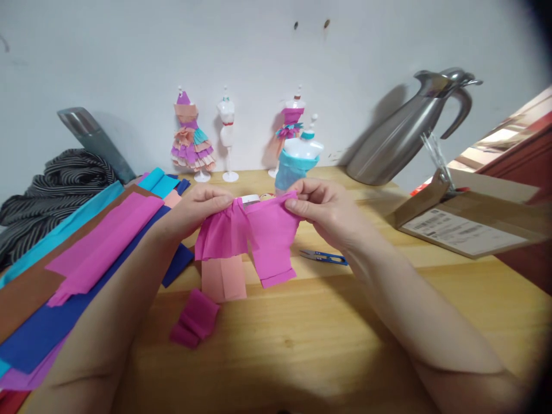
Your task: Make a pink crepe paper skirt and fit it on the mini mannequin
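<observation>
A strip of magenta crepe paper [254,233] hangs between both hands above the wooden table [328,328]. My left hand [202,208] pinches its gathered, pleated left part at the top edge. My right hand [321,207] pinches the top right corner, where the paper hangs flatter. Below the strip lies a folded peach paper piece [224,279], and a small folded magenta scrap [196,319] rests nearer to me. Behind the hands stands a small mannequin in a light blue skirt [297,164].
Stacked crepe sheets in blue, brown, pink and cyan [77,270] lie at the left, beside striped cloth [52,190]. Blue thread snips [324,256] lie right of the strip. Three small dress mannequins [192,138] stand at the wall. A steel jug [409,129] and cardboard box [466,221] are right.
</observation>
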Available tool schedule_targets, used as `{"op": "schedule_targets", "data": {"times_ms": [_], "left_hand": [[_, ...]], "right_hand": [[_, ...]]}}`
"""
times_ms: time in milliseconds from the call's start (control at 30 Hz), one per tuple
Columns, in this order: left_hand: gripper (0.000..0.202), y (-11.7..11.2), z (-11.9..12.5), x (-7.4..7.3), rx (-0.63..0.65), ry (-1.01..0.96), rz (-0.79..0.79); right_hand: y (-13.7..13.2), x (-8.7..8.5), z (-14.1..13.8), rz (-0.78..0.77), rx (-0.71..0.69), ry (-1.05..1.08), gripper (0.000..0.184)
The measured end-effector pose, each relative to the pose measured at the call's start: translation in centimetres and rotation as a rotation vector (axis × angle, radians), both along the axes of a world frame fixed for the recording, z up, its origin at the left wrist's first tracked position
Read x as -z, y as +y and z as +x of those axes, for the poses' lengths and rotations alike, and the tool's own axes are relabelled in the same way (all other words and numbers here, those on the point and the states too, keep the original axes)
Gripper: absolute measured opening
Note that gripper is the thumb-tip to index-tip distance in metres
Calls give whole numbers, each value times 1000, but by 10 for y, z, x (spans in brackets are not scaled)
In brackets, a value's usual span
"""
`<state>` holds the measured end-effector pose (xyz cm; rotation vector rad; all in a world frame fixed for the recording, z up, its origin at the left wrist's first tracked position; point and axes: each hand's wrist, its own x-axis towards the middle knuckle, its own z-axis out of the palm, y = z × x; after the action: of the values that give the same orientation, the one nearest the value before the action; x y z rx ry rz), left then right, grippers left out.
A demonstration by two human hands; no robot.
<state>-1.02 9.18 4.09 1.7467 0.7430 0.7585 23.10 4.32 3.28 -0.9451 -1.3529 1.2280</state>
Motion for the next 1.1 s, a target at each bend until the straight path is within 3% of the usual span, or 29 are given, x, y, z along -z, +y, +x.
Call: {"op": "schedule_targets", "data": {"times_ms": [333,467,533,700,833,933,1000,1067,1100], "left_hand": [[36,-2,1,-4,0,-28,-41],[36,-2,1,-5,2,-23,-36],[35,-1,1,-5,0,-14,-27],[35,0,-1,-4,-2,17,18],[39,1,-2,-4,17,22,54],[37,2,-3,-4,39,22,81],[36,2,-3,-4,43,19,97],[35,1,-3,-5,44,14,104],[35,0,-2,-6,50,14,107]], "right_hand": [[1,1,-1,-24,-46,22,24],[-1,1,4,19,-149,76,26],[0,0,12,67,-327,66,26],[6,-2,26,86,-1070,-296,36],[9,14,19,-124,-1339,-582,31],[4,33,19,-267,-1392,-621,30],[0,42,26,-262,-1372,-568,36],[-4,45,32,-218,-1228,-553,44],[-5,46,33,-194,-1091,-573,47]]}}
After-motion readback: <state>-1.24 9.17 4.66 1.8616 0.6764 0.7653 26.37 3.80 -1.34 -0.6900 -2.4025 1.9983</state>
